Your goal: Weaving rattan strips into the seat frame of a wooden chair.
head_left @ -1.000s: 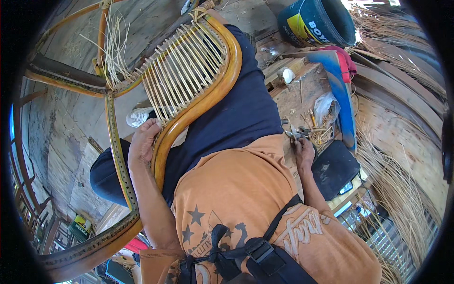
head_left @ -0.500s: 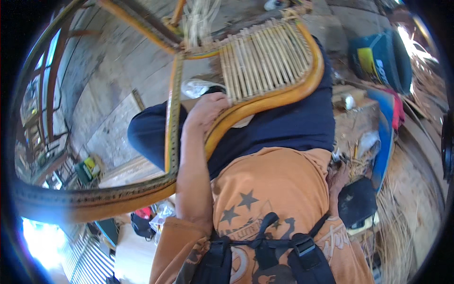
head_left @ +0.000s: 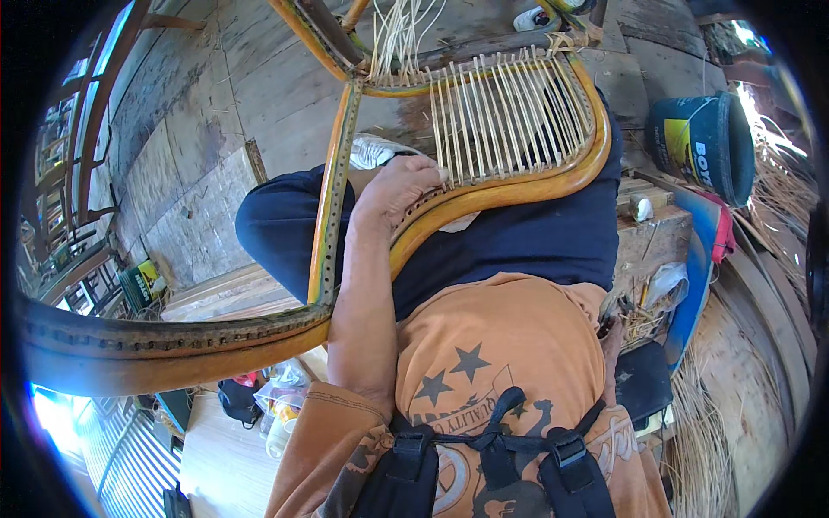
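Observation:
A curved wooden chair frame (head_left: pixel 505 197) with small holes along its rails lies across my lap. Parallel pale cane strips (head_left: pixel 509 112) span its right-hand opening, while the left-hand openings have none. My left hand (head_left: pixel 401 188) rests on the near rail, fingers closed, with the fingertips pinching the lower end of the leftmost cane strip. Loose cane ends (head_left: pixel 401 39) stick up beyond the far rail. My right hand (head_left: pixel 613 335) is low at my right side, mostly hidden by my shirt; only a sliver of skin shows, and its fingers cannot be seen.
A dark bucket (head_left: pixel 712 147) with a yellow label stands at the far right. Nearer are a wooden block (head_left: pixel 652 246), a plastic bag (head_left: pixel 665 285) and a blue board (head_left: pixel 698 268). Long fibre strands (head_left: pixel 708 432) lie at lower right. Chair frames (head_left: pixel 73 198) stand at left.
My right hand has drawn back behind my shirt from beside the plastic bag. My left hand keeps its place at the rail. The whole view has shifted slightly.

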A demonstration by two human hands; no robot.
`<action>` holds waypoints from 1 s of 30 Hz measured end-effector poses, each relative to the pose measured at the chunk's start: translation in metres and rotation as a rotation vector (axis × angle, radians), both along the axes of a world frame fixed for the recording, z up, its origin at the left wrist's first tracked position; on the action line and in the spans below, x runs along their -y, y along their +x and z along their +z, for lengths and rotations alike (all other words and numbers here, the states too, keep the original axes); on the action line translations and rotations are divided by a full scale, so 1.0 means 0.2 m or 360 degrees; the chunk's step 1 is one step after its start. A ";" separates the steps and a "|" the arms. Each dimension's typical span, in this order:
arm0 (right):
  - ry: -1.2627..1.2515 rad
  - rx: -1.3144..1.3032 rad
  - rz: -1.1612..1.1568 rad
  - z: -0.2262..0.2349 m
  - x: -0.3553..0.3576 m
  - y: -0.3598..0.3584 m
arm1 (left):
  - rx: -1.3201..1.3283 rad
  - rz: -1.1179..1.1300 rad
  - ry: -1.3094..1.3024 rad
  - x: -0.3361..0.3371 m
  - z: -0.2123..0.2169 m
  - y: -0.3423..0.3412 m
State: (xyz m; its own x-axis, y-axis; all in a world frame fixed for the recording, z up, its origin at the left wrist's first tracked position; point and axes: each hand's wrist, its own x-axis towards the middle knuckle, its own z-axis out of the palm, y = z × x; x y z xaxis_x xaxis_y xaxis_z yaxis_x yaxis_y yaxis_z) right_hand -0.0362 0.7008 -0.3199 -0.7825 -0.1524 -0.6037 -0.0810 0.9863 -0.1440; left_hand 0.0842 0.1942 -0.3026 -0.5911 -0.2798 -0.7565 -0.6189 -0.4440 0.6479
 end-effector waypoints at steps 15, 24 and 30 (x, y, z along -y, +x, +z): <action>-0.0894 -0.0149 -0.0482 0.57 0.71 -0.31 | -0.0758 0.1124 0.0686 0.11 0.01 -0.14; -0.1372 0.1082 -0.0030 0.47 1.89 -0.25 | -0.0963 0.1582 0.1006 0.09 0.05 -0.34; -0.1031 0.0529 0.0625 0.40 2.05 -0.22 | -0.0967 0.1605 0.1010 0.07 0.05 -0.39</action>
